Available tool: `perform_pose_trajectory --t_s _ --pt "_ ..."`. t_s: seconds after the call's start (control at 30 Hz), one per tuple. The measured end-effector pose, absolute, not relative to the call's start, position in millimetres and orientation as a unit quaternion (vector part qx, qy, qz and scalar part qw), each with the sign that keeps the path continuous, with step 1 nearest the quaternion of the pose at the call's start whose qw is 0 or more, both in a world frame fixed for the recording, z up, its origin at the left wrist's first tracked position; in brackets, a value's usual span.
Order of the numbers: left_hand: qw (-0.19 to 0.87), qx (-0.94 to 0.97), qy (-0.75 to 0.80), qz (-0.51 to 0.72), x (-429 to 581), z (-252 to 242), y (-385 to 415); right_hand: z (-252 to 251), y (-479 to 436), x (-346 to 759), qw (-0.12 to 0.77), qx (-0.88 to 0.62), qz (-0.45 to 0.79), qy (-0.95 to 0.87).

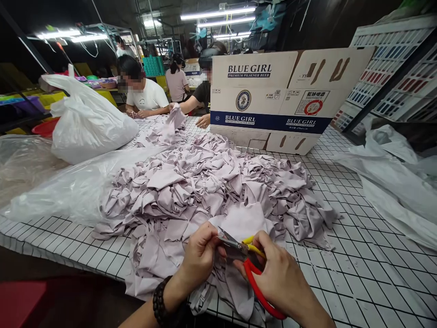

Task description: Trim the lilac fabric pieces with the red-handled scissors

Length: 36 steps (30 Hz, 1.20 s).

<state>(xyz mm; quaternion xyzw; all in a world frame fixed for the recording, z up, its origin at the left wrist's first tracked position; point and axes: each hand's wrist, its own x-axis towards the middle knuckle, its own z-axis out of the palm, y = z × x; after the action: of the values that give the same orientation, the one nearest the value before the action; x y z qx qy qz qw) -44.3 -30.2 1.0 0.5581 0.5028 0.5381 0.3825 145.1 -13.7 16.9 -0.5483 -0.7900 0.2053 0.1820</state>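
Near the table's front edge, my right hand (282, 273) grips scissors (234, 245) with one red and one yellow handle. Their blades point up and left toward my left hand (201, 250). The fingers of my left hand are pinched on a piece of pale mauve fabric (246, 221), which spreads out behind the blades. More of the cloth hangs below both hands, over the table edge. In front of me lies a large heap of crumpled mauve fabric pieces (191, 182). A dark bead bracelet (160, 298) circles my left wrist.
A beer carton (252, 102) stands behind the heap. White plastic bags lie left (92, 118) and right (399, 173) on the checked tablecloth (341, 273). Across the table a person in a white shirt (146, 95) and one in black handle cloth. Stacked crates (385, 68) rise at right.
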Motion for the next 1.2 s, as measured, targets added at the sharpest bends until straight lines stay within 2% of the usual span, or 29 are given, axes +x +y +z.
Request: perform_pose_trajectory --t_s 0.33,0.53,0.87,1.2 --pt "0.383 0.579 0.504 0.515 -48.8 -4.3 -32.1 18.2 -10.6 140.7 0.195 -0.527 0.148 -0.814" --pt "0.409 0.563 0.506 0.509 -50.0 -3.0 -32.5 20.7 -8.8 139.3 0.187 -0.527 0.147 -0.816" --pt "0.375 0.592 0.505 0.504 -52.6 1.6 -31.6 19.0 -7.1 141.7 0.153 -0.532 0.161 -0.817" --pt "0.415 0.568 0.503 0.503 -51.8 1.2 -31.0 15.2 -6.7 140.6 0.191 -0.513 0.153 -0.823"
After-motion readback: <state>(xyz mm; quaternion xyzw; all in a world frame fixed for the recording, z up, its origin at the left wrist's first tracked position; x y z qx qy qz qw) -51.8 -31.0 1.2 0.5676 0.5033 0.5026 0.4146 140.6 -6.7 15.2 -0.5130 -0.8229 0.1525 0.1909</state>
